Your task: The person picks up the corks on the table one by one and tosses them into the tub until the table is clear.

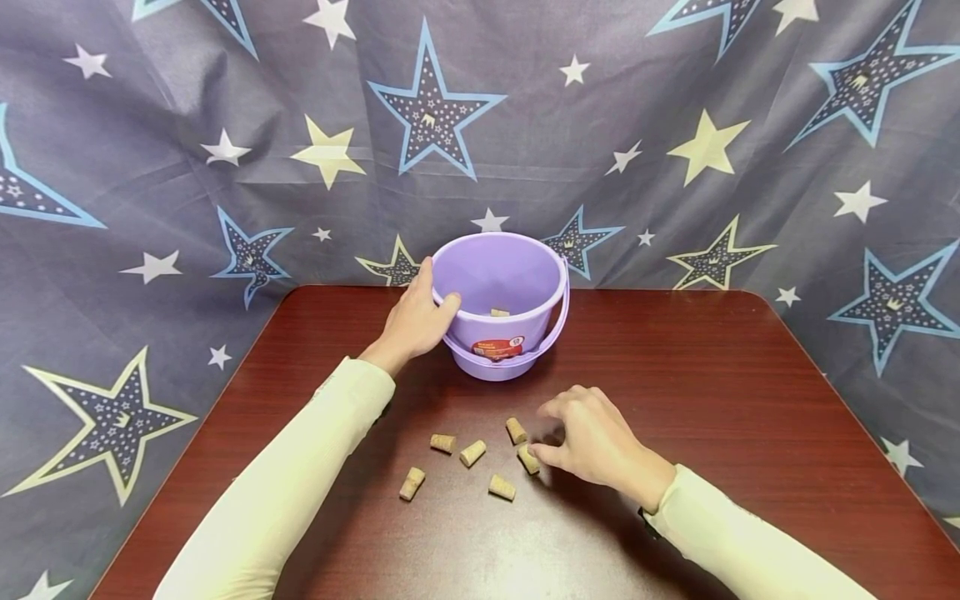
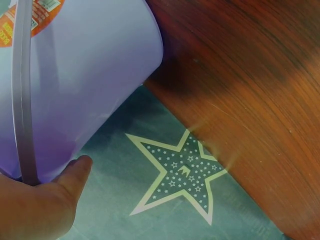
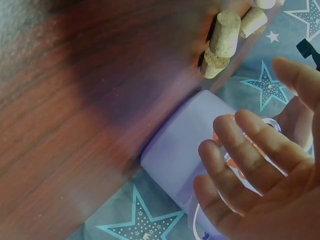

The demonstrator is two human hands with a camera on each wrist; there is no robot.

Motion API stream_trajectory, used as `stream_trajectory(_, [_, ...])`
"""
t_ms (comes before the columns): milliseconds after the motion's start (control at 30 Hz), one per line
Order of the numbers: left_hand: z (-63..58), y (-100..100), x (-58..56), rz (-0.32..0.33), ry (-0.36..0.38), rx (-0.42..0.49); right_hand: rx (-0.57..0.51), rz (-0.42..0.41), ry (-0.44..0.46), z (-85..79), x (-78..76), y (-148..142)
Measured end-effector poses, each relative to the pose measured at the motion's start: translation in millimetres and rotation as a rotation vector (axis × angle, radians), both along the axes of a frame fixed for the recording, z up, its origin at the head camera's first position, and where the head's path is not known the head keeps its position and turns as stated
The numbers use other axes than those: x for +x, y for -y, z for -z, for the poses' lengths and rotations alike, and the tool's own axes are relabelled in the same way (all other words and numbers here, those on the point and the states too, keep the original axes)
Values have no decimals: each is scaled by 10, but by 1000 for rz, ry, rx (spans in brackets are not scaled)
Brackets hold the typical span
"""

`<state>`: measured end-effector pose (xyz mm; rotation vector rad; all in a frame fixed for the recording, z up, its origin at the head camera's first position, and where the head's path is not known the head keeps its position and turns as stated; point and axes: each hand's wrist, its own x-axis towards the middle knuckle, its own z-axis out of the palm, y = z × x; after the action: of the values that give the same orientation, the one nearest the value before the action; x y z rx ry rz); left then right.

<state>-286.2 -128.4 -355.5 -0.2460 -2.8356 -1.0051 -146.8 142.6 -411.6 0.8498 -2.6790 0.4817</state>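
Observation:
A purple bucket [image 1: 497,369] stands upright toward the back of the table, its handle hanging down at the front. My left hand [image 1: 415,321] holds its rim at the left, thumb over the edge; in the left wrist view part of that hand [image 2: 45,210] shows beside the bucket's wall [image 2: 95,65]. Inside the bucket a cork [image 1: 500,312] is visible. Several corks lie on the table, among them one cork [image 1: 528,459] nearest my right thumb and another cork [image 1: 516,430] just behind it. My right hand [image 1: 592,437] is just right of these, fingers spread and holding nothing; its fingers [image 3: 255,160] look loosely extended.
Left of those two lie more corks, including one [image 1: 412,483] farthest left and one [image 1: 502,487] nearest the front. The dark red wooden table [image 1: 675,358] ends at a star-patterned cloth [image 1: 540,125] hanging behind and at both sides.

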Motion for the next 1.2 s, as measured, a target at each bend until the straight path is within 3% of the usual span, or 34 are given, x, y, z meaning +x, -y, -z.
stream_trajectory(500, [9, 0, -5, 1, -11, 2, 111, -171, 71, 15, -7, 28])
stream_trajectory(1200, [9, 1, -6, -1, -5, 4, 170, -187, 85, 102, -3, 92])
